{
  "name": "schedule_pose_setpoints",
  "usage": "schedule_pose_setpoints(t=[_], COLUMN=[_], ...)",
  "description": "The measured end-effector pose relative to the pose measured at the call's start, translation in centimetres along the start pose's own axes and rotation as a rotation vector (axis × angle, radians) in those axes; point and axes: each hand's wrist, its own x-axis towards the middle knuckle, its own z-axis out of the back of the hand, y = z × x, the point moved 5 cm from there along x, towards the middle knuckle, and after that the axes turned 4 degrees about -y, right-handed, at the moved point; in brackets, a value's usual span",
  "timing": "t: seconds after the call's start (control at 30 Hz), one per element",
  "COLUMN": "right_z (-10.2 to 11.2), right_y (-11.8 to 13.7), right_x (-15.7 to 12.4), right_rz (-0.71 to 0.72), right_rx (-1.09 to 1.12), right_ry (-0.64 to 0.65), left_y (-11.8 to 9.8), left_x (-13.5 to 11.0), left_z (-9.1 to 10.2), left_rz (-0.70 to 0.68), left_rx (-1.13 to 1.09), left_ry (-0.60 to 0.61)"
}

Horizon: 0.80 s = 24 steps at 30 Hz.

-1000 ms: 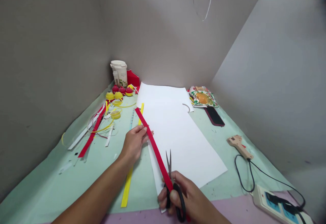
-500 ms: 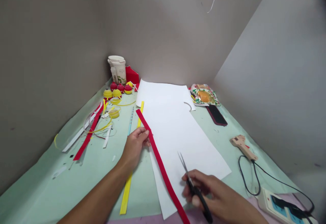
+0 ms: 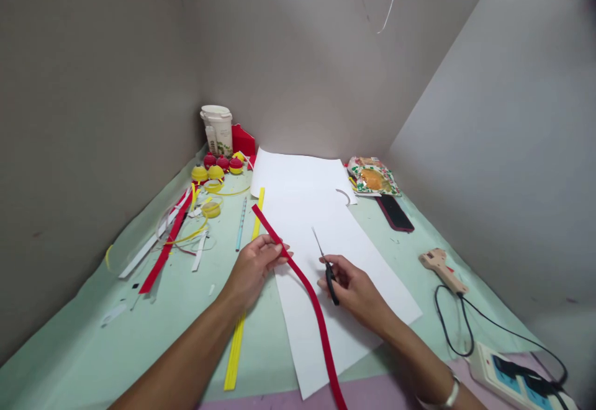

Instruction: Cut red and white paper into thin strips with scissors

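Note:
My left hand (image 3: 257, 267) pinches a long red paper strip (image 3: 311, 303) near its far third; the strip runs from the table's middle down to the near edge, slightly bowed. My right hand (image 3: 354, 289) is closed on black-handled scissors (image 3: 326, 264), blades together and pointing away from me, just right of the strip. Both hands hover over a long white sheet (image 3: 342, 279). A yellow strip (image 3: 238, 329) lies under my left forearm.
Red and yellow paper balls (image 3: 218, 171), a cup (image 3: 218, 129) and strip scraps (image 3: 174, 233) sit at the left back. A snack packet (image 3: 374, 179), dark phone (image 3: 395, 212), glue gun (image 3: 440, 267) with cable and a power strip (image 3: 516, 376) lie on the right. Grey walls enclose the green mat.
My right hand has carried the scissors off the strip's near end, forward and up to mid-sheet. The strip has bowed; my left hand has kept its pinch.

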Motion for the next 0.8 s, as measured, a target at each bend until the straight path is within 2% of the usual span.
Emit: schedule_pose_setpoints(t=[0.13,0.3,0.47,0.6,0.8], right_z=[-0.7,-0.9,-0.7,-1.0,-1.3], right_y=[-0.3,-1.4,-2.2,-2.0,-0.8], right_x=[0.8,0.7,1.0,0.9,0.3], right_rz=[0.07,0.038,-0.015,0.003,0.141], right_rx=[-0.033,0.055,0.111,0.014,-0.117], right_ry=[-0.018,-0.062,-0.112,-0.058,0.025], left_y=[0.1,0.4,0.7,0.9,0.9], left_x=[-0.1,0.0,-0.4,-0.4,0.0], left_z=[-0.3,-0.2,-0.7,-0.9,-0.6], left_rz=[0.033,0.108,0.192,0.188,0.141], left_rx=[-0.01,-0.054,-0.099,-0.088,-0.044], left_ry=[0.02,0.014,0.121,0.138,0.082])
